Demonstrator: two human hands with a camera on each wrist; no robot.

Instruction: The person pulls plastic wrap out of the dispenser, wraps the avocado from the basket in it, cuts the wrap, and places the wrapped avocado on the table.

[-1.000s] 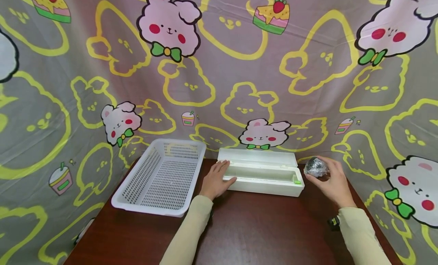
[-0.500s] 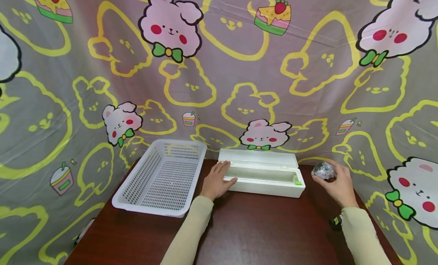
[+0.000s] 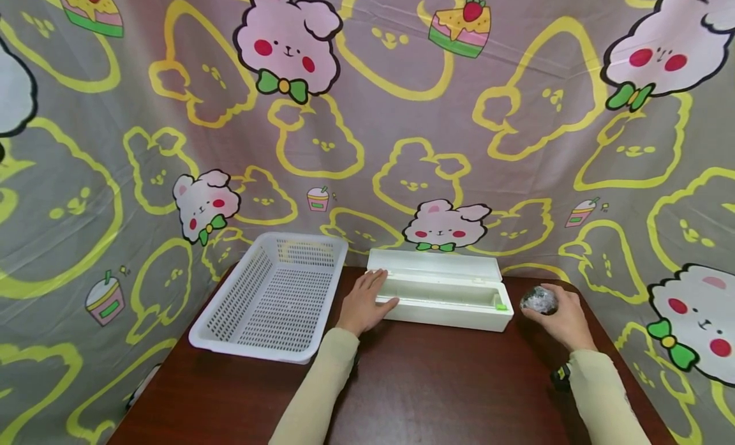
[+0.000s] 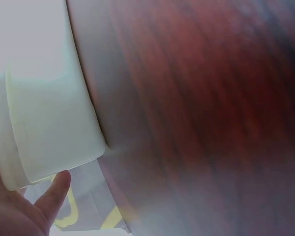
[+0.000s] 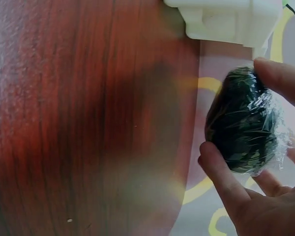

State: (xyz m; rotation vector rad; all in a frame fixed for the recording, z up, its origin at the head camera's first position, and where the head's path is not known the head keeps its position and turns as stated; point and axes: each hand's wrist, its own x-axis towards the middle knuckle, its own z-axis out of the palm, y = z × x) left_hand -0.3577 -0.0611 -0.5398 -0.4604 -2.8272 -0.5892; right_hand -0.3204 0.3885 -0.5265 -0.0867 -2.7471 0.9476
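Note:
My right hand holds a dark green, rounded thing wrapped in clear plastic film between thumb and fingers, low over the table at the right. In the right wrist view, the film on the wrapped thing is crinkled and shiny. A long white box lies to its left, lid raised at the back, a small green piece at its right end. My left hand rests on the box's left end, fingers extended, thumb by the front edge. The left wrist view shows the box's end against that hand.
A white perforated basket stands left of the box on the dark red-brown table. Patterned cloth hangs behind and along both sides. A dark strap with a yellow mark sits at the right wrist.
My right hand has carried the wrapped thing away from the box's right end, first rightward, then down toward the table. The left hand stays on the box.

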